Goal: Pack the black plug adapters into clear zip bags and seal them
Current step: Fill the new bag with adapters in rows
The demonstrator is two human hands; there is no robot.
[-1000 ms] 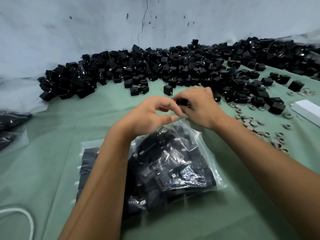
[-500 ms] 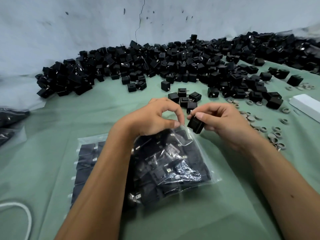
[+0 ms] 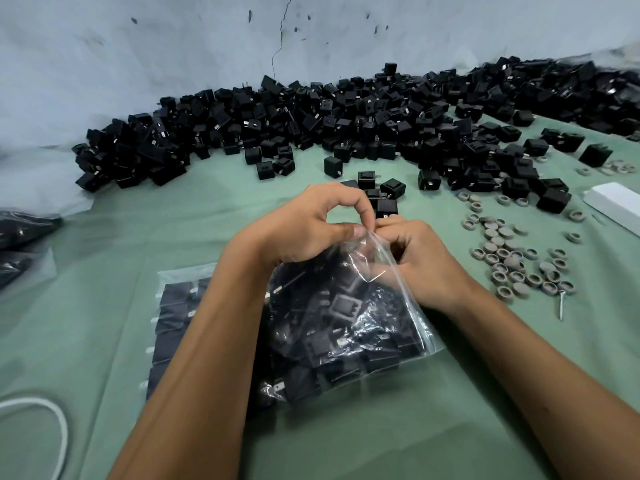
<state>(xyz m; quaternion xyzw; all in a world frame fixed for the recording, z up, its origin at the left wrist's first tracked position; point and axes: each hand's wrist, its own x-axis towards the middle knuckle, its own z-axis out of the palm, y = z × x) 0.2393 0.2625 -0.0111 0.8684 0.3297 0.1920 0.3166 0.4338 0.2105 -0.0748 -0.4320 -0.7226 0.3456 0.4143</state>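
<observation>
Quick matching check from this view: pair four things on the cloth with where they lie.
1 zip bag
2 grey caps
3 white cable
4 loose adapter pile

a along the wall
b bottom left corner
c under both hands, the left hand and the right hand
d right of the hands

Pairs: 1-c, 2-d, 3-b, 4-a

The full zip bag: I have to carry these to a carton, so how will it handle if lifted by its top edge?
The zip bag is thin film, so it would probably sag. Packed with adapters, it is likely heavy for its size. Its glossy surface may slip.
</observation>
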